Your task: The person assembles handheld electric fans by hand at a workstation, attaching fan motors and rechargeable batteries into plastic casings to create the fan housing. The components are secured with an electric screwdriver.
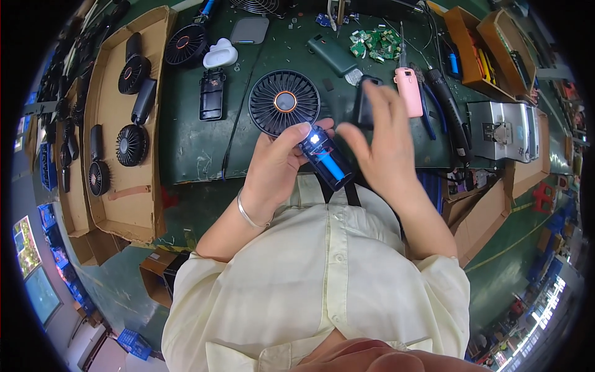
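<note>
My left hand [277, 162] grips a black handheld fan [268, 93] by its neck, thumb on top. The fan has an orange ring round its hub. Its handle is uncovered, showing a blue cylindrical battery [329, 165], thin wires and a white light glowing near my thumb. To the right, my right hand [387, 139] is raised with thumb and fingers apart, slightly blurred. Its fingertips overlap a dark casing [365, 110] on the bench; whether they touch it I cannot tell.
A cardboard tray [124, 214] with several fans stands at left. Green circuit boards [375, 44], a dark green casing [331, 54], a pink casing [408, 92] and a black-handled tool [454, 115] lie across the bench. A metal box [501, 131] sits at right.
</note>
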`<state>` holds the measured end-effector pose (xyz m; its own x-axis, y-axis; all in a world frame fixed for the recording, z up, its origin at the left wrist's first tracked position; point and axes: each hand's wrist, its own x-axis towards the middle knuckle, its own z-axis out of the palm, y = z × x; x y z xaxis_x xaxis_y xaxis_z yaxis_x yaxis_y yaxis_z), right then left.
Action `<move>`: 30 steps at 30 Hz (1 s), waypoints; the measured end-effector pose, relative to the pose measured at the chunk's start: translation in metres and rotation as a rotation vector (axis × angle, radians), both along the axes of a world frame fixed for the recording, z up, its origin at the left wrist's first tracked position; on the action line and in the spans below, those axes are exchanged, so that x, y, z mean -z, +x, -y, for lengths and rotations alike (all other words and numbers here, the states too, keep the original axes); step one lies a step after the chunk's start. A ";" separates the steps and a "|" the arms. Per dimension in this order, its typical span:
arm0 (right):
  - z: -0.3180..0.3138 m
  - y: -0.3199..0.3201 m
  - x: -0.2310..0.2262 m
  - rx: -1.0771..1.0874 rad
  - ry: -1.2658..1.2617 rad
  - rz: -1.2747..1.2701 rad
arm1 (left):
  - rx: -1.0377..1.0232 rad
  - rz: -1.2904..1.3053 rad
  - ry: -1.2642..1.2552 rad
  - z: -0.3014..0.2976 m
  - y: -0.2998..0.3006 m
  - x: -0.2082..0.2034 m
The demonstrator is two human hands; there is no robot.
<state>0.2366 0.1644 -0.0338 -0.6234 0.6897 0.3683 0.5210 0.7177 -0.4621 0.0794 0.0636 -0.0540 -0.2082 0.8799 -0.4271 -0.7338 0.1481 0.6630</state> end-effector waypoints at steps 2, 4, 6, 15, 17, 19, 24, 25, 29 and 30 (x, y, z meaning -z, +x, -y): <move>0.015 -0.004 0.005 -0.099 -0.358 -0.133 | 0.016 0.025 0.042 0.000 0.000 0.000; 0.023 -0.008 0.007 -0.113 -0.612 -0.141 | 0.030 0.007 0.060 -0.002 0.000 -0.003; 0.027 -0.012 0.024 -0.107 -0.647 -0.262 | 0.042 -0.012 0.082 -0.004 0.004 -0.003; 0.042 -0.025 0.025 0.015 -0.529 -0.598 | -0.002 -0.048 0.247 0.005 0.023 0.015; 0.035 -0.019 0.027 -0.031 -0.172 -0.488 | -0.042 -0.055 0.215 0.002 0.024 0.012; 0.040 -0.023 0.023 -0.004 -0.277 -0.446 | -0.081 -0.044 0.162 -0.001 0.023 0.011; 0.035 -0.021 0.024 -0.028 -0.326 -0.468 | -0.064 0.116 0.200 0.001 0.020 0.007; 0.034 -0.021 0.024 -0.044 -0.326 -0.462 | -0.055 0.132 0.207 0.001 0.019 0.006; 0.037 -0.025 0.022 -0.009 -0.381 -0.516 | -0.054 0.094 0.218 -0.003 0.022 0.004; 0.036 -0.025 0.021 -0.008 -0.380 -0.517 | -0.050 0.086 0.207 -0.003 0.021 0.005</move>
